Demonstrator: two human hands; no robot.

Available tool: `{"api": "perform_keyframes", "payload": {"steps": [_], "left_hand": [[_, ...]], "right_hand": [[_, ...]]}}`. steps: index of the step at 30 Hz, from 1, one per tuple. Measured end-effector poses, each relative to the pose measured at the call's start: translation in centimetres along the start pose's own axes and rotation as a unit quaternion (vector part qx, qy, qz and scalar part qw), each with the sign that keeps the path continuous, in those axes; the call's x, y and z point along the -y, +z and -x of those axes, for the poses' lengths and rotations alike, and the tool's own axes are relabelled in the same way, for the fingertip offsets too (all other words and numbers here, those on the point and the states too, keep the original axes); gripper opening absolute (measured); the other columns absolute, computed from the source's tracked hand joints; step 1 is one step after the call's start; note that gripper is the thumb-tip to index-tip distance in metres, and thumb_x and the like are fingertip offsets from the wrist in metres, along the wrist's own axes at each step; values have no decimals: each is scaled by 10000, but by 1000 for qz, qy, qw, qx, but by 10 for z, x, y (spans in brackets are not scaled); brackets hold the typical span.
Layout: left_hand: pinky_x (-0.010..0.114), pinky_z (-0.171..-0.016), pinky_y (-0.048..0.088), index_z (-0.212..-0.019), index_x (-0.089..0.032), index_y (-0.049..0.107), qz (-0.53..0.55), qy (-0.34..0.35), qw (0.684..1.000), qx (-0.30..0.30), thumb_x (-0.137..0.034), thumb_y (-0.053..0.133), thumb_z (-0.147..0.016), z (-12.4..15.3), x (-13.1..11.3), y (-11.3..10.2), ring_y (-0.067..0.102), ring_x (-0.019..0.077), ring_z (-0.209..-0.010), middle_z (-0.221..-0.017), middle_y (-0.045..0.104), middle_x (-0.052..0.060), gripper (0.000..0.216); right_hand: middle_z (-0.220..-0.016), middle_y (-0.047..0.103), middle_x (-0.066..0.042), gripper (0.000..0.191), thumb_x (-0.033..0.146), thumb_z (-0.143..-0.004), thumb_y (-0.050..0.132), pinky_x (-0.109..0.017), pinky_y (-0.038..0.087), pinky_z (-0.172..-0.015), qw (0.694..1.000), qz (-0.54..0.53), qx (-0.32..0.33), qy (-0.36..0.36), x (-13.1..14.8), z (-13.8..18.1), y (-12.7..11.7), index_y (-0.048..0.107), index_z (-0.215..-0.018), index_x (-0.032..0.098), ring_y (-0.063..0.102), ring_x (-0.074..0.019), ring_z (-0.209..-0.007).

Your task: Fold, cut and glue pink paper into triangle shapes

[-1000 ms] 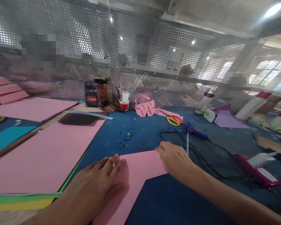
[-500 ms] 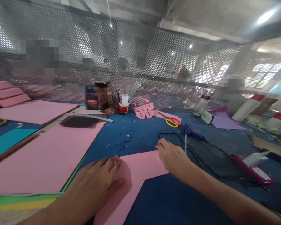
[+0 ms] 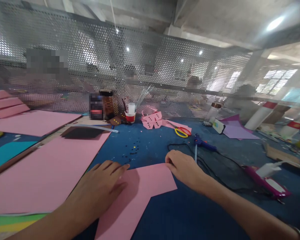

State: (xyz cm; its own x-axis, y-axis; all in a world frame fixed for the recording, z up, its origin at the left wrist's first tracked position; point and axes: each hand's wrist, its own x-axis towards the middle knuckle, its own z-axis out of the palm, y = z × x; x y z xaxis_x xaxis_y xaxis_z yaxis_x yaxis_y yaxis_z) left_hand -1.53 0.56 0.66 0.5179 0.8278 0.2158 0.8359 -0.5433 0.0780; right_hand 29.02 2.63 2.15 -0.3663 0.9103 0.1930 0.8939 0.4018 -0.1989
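A bent, L-shaped piece of pink paper [image 3: 145,186] lies on the blue tabletop in front of me. My left hand [image 3: 103,186] rests over its left part, fingers stretched out and a little apart, the palm shading the sheet. At the far right corner of the paper, my right hand [image 3: 183,168] is closed with its fingertips pinching the edge. Beyond the hands stands a pink butterfly-like cutout [image 3: 152,120] with dark dots. Scissors [image 3: 182,132] with red and yellow handles lie close to it.
A blue glue gun [image 3: 205,143] with its cord lies right of my right hand, near a magenta power strip [image 3: 267,181]. Large pink sheets [image 3: 47,173] cover the left side. A paper cup [image 3: 130,116] and jars stand before a perforated metal screen [image 3: 150,60].
My left hand's fingers have spread and shifted slightly left on the pink paper. My right hand stays at the corner. The whole view has shifted a little.
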Motion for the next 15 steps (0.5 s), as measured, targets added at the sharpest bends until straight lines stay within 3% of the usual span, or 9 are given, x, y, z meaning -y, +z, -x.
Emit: {"api": "perform_keyframes", "payload": {"steps": [4, 6, 9, 12, 15], "left_hand": [[436, -949, 456, -1332, -268, 606, 120, -65, 990, -20, -180, 525, -835, -10, 14, 4, 610, 297, -1126, -1238, 681, 70, 511], [384, -906, 471, -1268, -272, 638, 213, -123, 969, -21, -299, 569, -846, -16, 21, 3, 631, 289, -1073, -1189, 700, 50, 428], [315, -724, 466, -1037, -231, 694, 334, -185, 924, -16, -545, 590, -852, -21, 29, -5, 637, 262, -868, -914, 711, 35, 379], [276, -661, 418, -890, -208, 685, 400, -197, 894, -46, -610, 624, -825, -22, 30, -15, 581, 224, -791, -791, 654, 19, 412], [254, -645, 397, -897, -211, 686, 440, -197, 872, -87, -587, 672, -812, -20, 26, -22, 538, 192, -766, -782, 622, 5, 386]], "right_hand": [[-883, 668, 12, 53, 178, -923, 579, -276, 403, -708, 991, -125, -32, 32, -2, -2, -13, 610, -895, 211, 604, -153, -825], [-889, 676, 19, 46, 198, -924, 585, -273, 415, -718, 981, -179, -62, 43, -2, -4, -19, 619, -902, 220, 611, -147, -830], [-890, 684, 25, 43, 220, -923, 595, -266, 443, -747, 959, -258, -108, 47, -3, -7, -26, 631, -900, 228, 622, -138, -829], [-900, 687, 12, 42, 254, -908, 624, -275, 474, -784, 936, -318, -140, 51, -3, -9, -29, 652, -924, 228, 630, -147, -836], [-938, 701, -10, 99, 291, -905, 630, -299, 491, -812, 922, -347, -159, 61, -1, -10, -31, 685, -957, 227, 642, -166, -864]]}}
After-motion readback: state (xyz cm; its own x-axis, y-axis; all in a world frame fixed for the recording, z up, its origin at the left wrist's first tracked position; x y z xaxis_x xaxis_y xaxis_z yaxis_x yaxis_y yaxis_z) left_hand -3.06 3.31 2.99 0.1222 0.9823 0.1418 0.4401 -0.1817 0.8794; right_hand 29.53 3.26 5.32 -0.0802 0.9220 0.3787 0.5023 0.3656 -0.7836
